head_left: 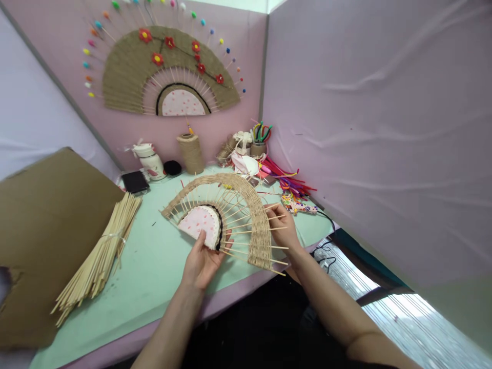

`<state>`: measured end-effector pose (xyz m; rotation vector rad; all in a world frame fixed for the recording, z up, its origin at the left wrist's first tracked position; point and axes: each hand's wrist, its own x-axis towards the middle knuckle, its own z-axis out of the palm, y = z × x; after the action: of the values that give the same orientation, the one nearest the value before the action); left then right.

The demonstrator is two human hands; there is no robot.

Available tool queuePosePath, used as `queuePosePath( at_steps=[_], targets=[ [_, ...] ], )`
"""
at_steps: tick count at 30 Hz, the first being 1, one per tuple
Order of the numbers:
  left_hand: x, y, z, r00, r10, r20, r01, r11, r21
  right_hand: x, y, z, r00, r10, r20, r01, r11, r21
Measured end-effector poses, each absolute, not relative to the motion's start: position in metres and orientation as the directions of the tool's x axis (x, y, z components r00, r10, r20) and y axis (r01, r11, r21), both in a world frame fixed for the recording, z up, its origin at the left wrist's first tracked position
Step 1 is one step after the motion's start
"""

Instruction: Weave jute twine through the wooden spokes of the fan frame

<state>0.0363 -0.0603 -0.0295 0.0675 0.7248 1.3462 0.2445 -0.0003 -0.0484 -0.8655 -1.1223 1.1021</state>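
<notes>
A half-round woven fan of twine over thin wooden sticks is held tilted above the table. At its center is a pink dotted half-disc edged with white trim and a black braid. My left hand grips this center part from below, thumb on the front and fingers behind. At the fan's right outer edge, my right hand has its fingers closed around the twine and stick ends; exactly what lies between the fingertips is hard to make out. Bare stick tips poke out past the woven band.
A bundle of sticks lies left beside a brown cardboard sheet. Behind stand a white bottle and a twine spool. Pipe cleaners and a patterned glue gun lie right. A finished fan hangs on the wall.
</notes>
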Motion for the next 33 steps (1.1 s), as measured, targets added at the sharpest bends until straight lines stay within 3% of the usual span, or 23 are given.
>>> queuePosePath(
  at_steps=[5, 9, 11, 16, 19, 26, 30, 33],
  targets=[
    [0.033, -0.067, -0.032, 0.115, 0.901, -0.419, -0.837, 0.315, 0.447, 0.267, -0.005, -0.022, -0.041, 0.894, 0.447, 0.046, 0.448, -0.893],
    [0.025, -0.070, -0.041, 0.175, 0.896, -0.409, -0.803, 0.370, 0.467, 0.290, -0.007, -0.003, -0.268, 0.730, 0.628, 0.272, 0.683, -0.678],
    [0.024, -0.071, -0.046, 0.210, 0.896, -0.392, -0.792, 0.391, 0.468, 0.296, -0.009, 0.002, -0.298, 0.647, 0.702, 0.345, 0.759, -0.552],
    [0.022, -0.072, -0.053, 0.228, 0.905, -0.359, -0.796, 0.386, 0.467, 0.298, -0.013, 0.004, -0.218, 0.484, 0.848, 0.570, 0.768, -0.292],
    [0.021, -0.072, -0.052, 0.188, 0.904, -0.384, -0.785, 0.373, 0.495, 0.299, -0.013, 0.003, -0.195, 0.446, 0.874, 0.645, 0.729, -0.228],
    [0.024, -0.076, -0.044, 0.132, 0.892, -0.431, -0.722, 0.385, 0.575, 0.305, -0.017, 0.015, -0.347, 0.601, 0.719, 0.623, 0.722, -0.303],
    [0.025, -0.078, -0.044, 0.140, 0.887, -0.439, -0.714, 0.398, 0.576, 0.314, -0.014, 0.015, -0.306, 0.752, 0.584, 0.533, 0.644, -0.549],
    [0.023, -0.078, -0.045, 0.173, 0.879, -0.443, -0.709, 0.424, 0.564, 0.322, -0.008, 0.008, -0.287, 0.857, 0.427, 0.344, 0.509, -0.789]
  ],
)
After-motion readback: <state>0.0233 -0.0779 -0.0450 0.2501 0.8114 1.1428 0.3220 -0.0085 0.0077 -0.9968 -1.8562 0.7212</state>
